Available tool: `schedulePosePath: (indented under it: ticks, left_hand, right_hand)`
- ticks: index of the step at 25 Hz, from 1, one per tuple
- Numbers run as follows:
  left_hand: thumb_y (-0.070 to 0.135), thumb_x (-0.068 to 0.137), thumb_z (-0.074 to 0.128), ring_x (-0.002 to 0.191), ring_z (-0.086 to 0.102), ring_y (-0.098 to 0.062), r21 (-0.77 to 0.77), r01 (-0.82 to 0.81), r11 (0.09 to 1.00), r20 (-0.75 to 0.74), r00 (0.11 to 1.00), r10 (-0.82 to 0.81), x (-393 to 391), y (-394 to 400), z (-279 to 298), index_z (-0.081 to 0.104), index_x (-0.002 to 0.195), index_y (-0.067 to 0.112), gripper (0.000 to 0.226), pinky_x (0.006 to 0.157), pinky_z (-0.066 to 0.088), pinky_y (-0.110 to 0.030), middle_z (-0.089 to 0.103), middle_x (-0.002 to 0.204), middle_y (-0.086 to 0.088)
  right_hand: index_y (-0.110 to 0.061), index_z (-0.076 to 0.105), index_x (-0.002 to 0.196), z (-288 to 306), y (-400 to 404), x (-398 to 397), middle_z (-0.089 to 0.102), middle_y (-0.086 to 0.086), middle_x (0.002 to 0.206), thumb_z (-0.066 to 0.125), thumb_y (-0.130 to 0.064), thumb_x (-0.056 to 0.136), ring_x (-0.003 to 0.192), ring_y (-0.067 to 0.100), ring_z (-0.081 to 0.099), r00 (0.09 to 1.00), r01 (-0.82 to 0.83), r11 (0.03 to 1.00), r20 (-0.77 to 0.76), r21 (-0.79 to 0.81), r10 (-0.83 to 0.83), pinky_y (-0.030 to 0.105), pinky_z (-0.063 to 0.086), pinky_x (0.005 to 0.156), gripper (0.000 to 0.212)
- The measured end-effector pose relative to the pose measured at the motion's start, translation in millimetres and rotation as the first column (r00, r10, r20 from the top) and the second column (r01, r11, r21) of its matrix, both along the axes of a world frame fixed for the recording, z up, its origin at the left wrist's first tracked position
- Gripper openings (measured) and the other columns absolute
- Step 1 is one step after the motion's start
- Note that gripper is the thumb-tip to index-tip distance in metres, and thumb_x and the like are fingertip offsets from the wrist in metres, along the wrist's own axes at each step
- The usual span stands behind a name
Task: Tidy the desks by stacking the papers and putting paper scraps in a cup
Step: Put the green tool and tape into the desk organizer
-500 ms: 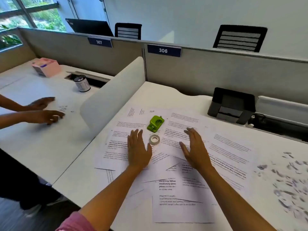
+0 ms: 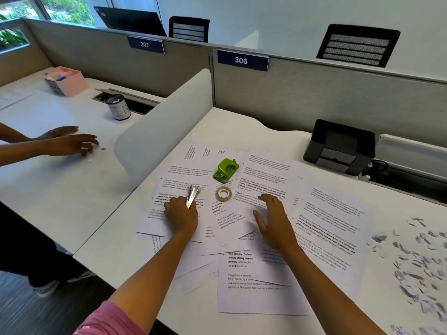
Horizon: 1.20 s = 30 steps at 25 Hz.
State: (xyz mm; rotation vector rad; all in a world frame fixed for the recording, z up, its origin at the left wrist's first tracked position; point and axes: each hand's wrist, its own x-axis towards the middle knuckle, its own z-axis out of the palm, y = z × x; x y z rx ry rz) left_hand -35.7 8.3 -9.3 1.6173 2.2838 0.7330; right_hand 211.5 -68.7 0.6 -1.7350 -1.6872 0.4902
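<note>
**Inspector A:** Left hand (image 2: pixel 182 217) is closed round a small silver metal stapler-like tool (image 2: pixel 192 195), whose tip points away over the sheets. Right hand (image 2: pixel 272 220) lies flat and spread on the scattered white printed paper sheets (image 2: pixel 261 281), holding nothing.

**Inspector B:** Containers?

**Inspector A:** One white cylindrical cup with a dark rim (image 2: pixel 118 107) stands on the neighbouring desk (image 2: pixel 48 189), well apart from the sheets, just beside a cable slot. A few pale bits show inside; I cannot tell what they are. Behind it, a pink rectangular box (image 2: pixel 69 82) holds small items too blurred to identify. A black plastic desk tray (image 2: pixel 339 147) sits at the back of the near white desk (image 2: pixel 116 252); its contents are not visible.

**Inspector B:** Surface?

**Inspector A:** Sheets overlap unstacked across the near desk. On them rest a bright green hole punch (image 2: pixel 226 170) and a small roll of clear tape (image 2: pixel 223 193), close together, between the two hands and beyond them. Torn grey-white paper scraps (image 2: pixel 418 259) lie loose at the right end of the desk.

**Inspector B:** Room?

**Inspector A:** Grey partition with blue plates reading 307 and 306, a white curved divider (image 2: pixel 164 131) between desks, and black mesh chair backs beyond. A second person's two hands (image 2: pixel 70 141) rest on the neighbouring desk.
</note>
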Motion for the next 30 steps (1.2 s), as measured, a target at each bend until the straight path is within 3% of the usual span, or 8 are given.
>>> schedulePosePath:
  ticks: [6,10,13,17,21,24,27,30]
  left_hand:
    - [0.021,0.09,0.068,0.097,0.046,-0.029,0.048,-0.065,0.997,0.223,0.973,0.052,7,-6,12,0.074,0.103,0.008,0.02,0.078,0.037,-0.036,0.068,0.099,-0.014]
    - [0.023,0.085,0.074,0.096,0.04,-0.015,0.165,-0.032,0.986,0.366,0.93,-0.031,42,-20,32,0.073,0.107,0.011,0.025,0.082,0.044,-0.039,0.068,0.1,-0.006]
    - [0.023,0.084,0.075,0.098,0.04,-0.013,0.253,0.065,0.965,0.398,0.902,-0.165,77,-27,41,0.072,0.108,0.014,0.026,0.08,0.046,-0.037,0.067,0.1,-0.003]
    - [0.023,0.084,0.075,0.101,0.043,-0.012,0.329,0.213,0.92,0.323,0.89,-0.321,118,-30,37,0.07,0.109,0.015,0.027,0.084,0.044,-0.034,0.068,0.105,-0.001]
    - [0.028,0.086,0.073,0.102,0.047,-0.011,0.396,0.345,0.851,0.254,0.849,-0.463,151,-21,28,0.069,0.111,0.017,0.028,0.083,0.041,-0.027,0.068,0.108,0.002]
    - [0.038,0.086,0.071,0.104,0.051,-0.01,0.418,0.452,0.788,0.214,0.794,-0.569,169,-7,17,0.065,0.115,0.019,0.035,0.089,0.046,-0.029,0.066,0.112,0.005]
    - [0.058,0.085,0.062,0.113,0.05,-0.008,0.293,0.557,0.777,0.198,0.76,-0.62,178,9,4,0.059,0.125,0.021,0.055,0.098,0.041,-0.025,0.06,0.124,0.006]
    - [0.061,0.09,0.051,0.12,0.047,-0.012,0.194,0.693,0.695,0.024,0.705,-0.709,174,21,-16,0.055,0.128,0.02,0.056,0.104,0.041,-0.034,0.054,0.128,0.004]
  right_hand:
    - [-0.021,0.058,0.122,14,10,-8,0.06,-0.006,0.118,0.059,-0.027,0.096,0.104,0.006,0.055,0.993,0.007,0.998,-0.121,-0.058,-0.014,0.023,0.048,0.091,0.026]
    - [-0.021,0.064,0.114,29,26,-15,0.067,-0.007,0.105,0.064,-0.036,0.093,0.092,0.003,0.061,0.94,-0.056,0.976,-0.34,-0.21,-0.019,0.013,0.048,0.077,0.025]
    - [-0.023,0.065,0.114,36,37,-13,0.07,-0.005,0.102,0.061,-0.049,0.092,0.091,0.013,0.067,0.864,-0.022,0.972,-0.494,-0.235,-0.1,0.025,0.055,0.081,0.035]
    - [-0.019,0.061,0.118,56,47,11,0.072,0.0,0.102,0.056,-0.039,0.097,0.088,0.015,0.07,0.7,0.074,0.963,-0.674,-0.259,-0.235,0.023,0.056,0.078,0.03]
    - [-0.013,0.065,0.115,62,54,46,0.072,0.005,0.103,0.061,-0.022,0.097,0.088,0.014,0.07,0.718,0.131,0.965,-0.65,-0.226,-0.25,0.019,0.056,0.073,0.021]
    - [-0.015,0.067,0.112,63,63,76,0.072,0.006,0.099,0.062,-0.019,0.096,0.082,0.012,0.07,0.793,0.176,0.962,-0.548,-0.21,-0.265,0.016,0.054,0.069,0.018]
    - [-0.016,0.067,0.113,71,85,106,0.069,0.002,0.099,0.06,-0.021,0.097,0.086,0.015,0.068,0.872,0.278,0.954,-0.387,-0.115,-0.301,0.017,0.053,0.072,0.018]
    - [-0.011,0.069,0.11,89,116,142,0.067,0.002,0.088,0.06,-0.017,0.097,0.077,0.016,0.064,0.885,0.361,0.932,-0.323,0.026,-0.334,0.014,0.049,0.063,0.017]
